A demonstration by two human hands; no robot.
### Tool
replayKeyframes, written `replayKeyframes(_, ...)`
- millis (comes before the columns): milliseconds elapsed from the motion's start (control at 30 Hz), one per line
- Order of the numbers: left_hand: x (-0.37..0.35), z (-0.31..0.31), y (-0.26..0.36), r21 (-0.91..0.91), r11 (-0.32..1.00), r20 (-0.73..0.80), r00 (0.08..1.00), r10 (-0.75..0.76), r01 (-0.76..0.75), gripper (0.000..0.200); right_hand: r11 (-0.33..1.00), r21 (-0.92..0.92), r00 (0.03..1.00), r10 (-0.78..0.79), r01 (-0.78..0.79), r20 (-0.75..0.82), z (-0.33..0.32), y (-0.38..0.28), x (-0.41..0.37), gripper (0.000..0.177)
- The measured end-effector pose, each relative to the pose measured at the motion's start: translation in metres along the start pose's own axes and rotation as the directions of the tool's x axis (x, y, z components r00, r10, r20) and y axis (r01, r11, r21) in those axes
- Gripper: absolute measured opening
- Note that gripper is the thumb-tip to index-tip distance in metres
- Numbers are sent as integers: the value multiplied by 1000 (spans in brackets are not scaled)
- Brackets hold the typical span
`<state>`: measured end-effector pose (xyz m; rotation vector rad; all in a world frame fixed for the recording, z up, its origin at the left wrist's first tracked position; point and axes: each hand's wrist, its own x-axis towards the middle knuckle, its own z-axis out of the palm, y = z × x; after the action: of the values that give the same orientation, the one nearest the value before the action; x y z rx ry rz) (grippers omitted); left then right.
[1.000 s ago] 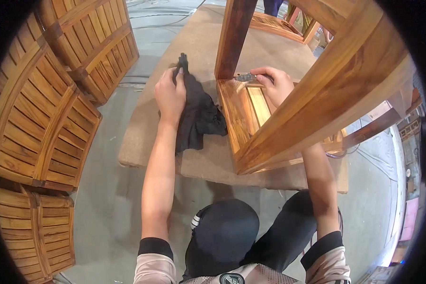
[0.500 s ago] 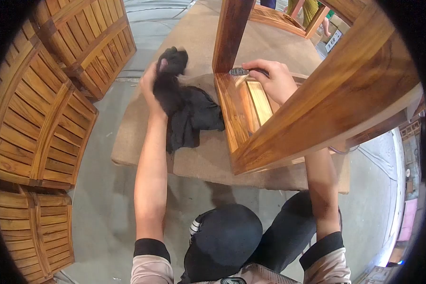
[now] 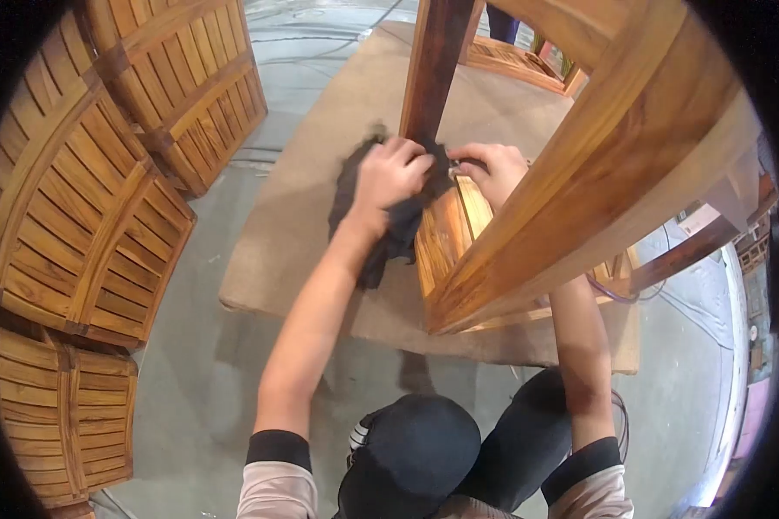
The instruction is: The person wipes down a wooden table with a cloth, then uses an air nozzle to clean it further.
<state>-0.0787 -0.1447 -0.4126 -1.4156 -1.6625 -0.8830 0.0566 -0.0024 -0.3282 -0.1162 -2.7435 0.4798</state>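
Note:
A wooden frame with slats [image 3: 580,182] stands tilted on a brown padded table top [image 3: 286,216]. My left hand [image 3: 391,177] is closed on a black cloth [image 3: 346,195], which bunches against the foot of the dark upright and the near corner of the slats. Just right of the cloth, my right hand [image 3: 496,171] is closed round a small dark tool [image 3: 469,163], inside the frame beside the pale slat. The tool's tip is hidden by the cloth.
Slatted wooden panels [image 3: 86,208] stand along the left side on the grey floor [image 3: 199,372]. Another wooden frame [image 3: 524,67] lies at the far end of the table, with a person's legs [image 3: 501,26] behind it. A thin cable hangs at the right.
My left hand has moved right with the black cloth, from beside the frame onto its corner. My right hand has stayed near the slats, still with the tool.

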Motion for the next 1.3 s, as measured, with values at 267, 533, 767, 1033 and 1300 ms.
replayKeyframes(267, 5, 12, 14, 155, 960, 181, 948, -261, 234, 10, 952, 301, 997, 71, -58, -32, 6, 69, -9, 29)
replayKeyframes(533, 25, -5, 53, 312, 908, 417, 818, -396, 281, 15, 988, 133, 968, -40, 75, -247, -52, -27, -60, 21)
replayKeyframes(767, 7, 10, 29, 201, 935, 303, 889, -343, 292, 20, 997, 69, 990, -24, 33, -136, -40, -2, -84, 24)
replayKeyframes(1033, -44, -51, 6, 386, 737, 185, 736, -652, 555, 29, 994, 92, 994, -56, 65, -94, -45, 16, -114, 34)
replayKeyframes(1300, -4, -51, 58, 164, 580, -301, 600, -741, 798, 40, 971, 232, 989, -28, 61, -143, -34, 20, -122, 26)
